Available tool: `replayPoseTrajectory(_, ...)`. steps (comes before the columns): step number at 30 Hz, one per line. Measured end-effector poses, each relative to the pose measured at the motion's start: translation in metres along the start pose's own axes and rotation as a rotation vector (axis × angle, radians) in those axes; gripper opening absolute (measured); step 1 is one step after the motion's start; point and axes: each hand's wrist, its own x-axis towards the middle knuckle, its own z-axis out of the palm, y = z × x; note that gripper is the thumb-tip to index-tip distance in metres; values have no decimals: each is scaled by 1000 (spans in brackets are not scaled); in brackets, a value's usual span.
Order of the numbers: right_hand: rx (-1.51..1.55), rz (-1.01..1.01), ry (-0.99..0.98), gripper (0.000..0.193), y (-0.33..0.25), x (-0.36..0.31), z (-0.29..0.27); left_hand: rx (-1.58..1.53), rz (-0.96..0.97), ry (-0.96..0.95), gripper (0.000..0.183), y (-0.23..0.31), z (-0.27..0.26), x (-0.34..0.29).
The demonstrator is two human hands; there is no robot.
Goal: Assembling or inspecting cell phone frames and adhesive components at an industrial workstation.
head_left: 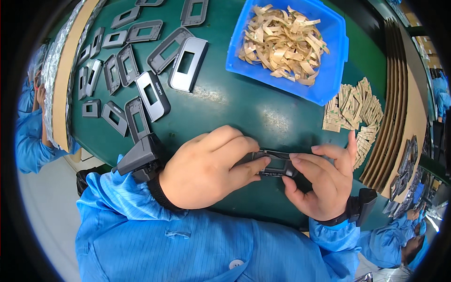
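In front of my chest is a small dark plastic frame (278, 163) with a rectangular window, its inner side facing up. My left hand (199, 169) grips its left end, fingers bent over it and partly hiding it. At the other end, my right hand (324, 183) holds the frame between fingertips and thumb, with its outer fingers raised. Similar frames lie to the left, among them a silver-faced one (189, 65) and another silver-faced one (152, 96). Whether anything small sits between my fingertips cannot be made out.
A blue bin (233, 58) full of tan paper strips stands at the far side of the green table (213, 110). Right of it lie flat tan adhesive pieces (350, 105). Cardboard dividers (392, 103) edge the right side; a cardboard strip (66, 70) edges the left. Other people in blue sit beyond both.
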Motion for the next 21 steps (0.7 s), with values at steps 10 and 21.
replayPoseTrajectory(10,54,-8,-1,31,5,0,0,-31,-60,-27,43,4,-1,2)
replayPoseTrajectory(21,103,-38,-28,35,8,-2,-1,-33,-39,-40,44,4,-1,3)
